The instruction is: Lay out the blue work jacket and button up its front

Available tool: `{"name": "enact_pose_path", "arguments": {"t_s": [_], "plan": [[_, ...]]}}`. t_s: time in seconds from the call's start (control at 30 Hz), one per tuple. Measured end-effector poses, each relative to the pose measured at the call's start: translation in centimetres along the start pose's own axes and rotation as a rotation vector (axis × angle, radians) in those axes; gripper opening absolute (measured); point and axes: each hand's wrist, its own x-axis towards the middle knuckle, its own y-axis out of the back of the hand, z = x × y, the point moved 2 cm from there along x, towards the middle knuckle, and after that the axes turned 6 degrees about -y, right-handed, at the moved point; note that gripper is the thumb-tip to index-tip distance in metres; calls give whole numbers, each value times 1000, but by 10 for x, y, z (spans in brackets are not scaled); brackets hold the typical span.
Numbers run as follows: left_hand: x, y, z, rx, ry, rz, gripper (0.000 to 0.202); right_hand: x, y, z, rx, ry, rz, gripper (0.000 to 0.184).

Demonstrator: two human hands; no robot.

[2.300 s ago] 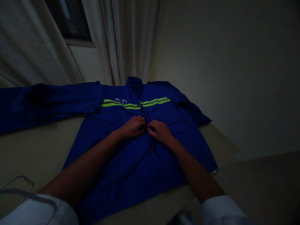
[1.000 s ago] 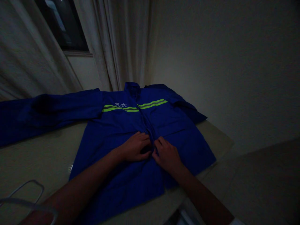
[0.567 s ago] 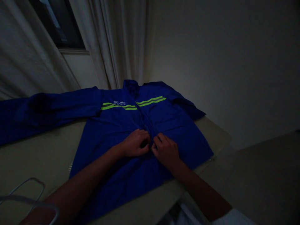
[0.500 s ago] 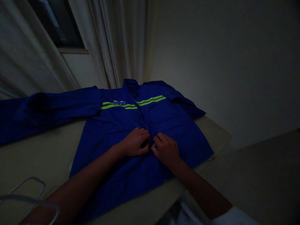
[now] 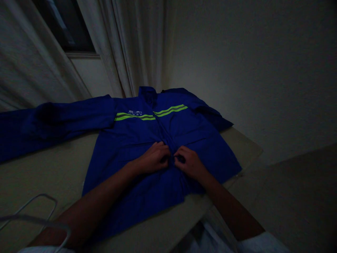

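Gripping a long-sleeved royal-blue work jacket point(image 5: 207, 151) with lime reflective stripes point(image 5: 171, 110) | my left hand point(image 5: 155, 158), my right hand point(image 5: 190, 163): fingers clenched on centre front | above hands: closed | below: cannot tell

The left hand point(image 5: 155, 158) and right hand point(image 5: 190, 162) meet at 12 o'clock of the view's lower half, each pinching a front edge point(image 5: 167, 138) of a blue work jacket point(image 5: 137, 186). It lies flat on a beige surface point(image 5: 47, 168), one sleeve point(image 5: 60, 121) reaching toward 9 o'clock. Lime reflective stripes point(image 5: 171, 110) cross its chest. A white wire loop point(image 5: 34, 218) lies at 8 o'clock; a pale curtain point(image 5: 144, 45) hangs at 12 o'clock.
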Motion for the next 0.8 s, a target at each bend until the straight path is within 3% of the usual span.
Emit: {"name": "enact_pose_path", "arguments": {"t_s": [0.27,0.5,0.67,0.8], "plan": [[1,-1,5,-5,0,-32,9,-1,0,-4,43,-4,-72,10],[0,1,10,-140,13,-1,13,2,1,1,-97,-80,68,11],[-4,-1,8,-201,-5,29,21,8,22,10,68,-82,162,6],[-4,-2,-3,-32,62,95,30,5,36,5,243,-35,190,12]]}}
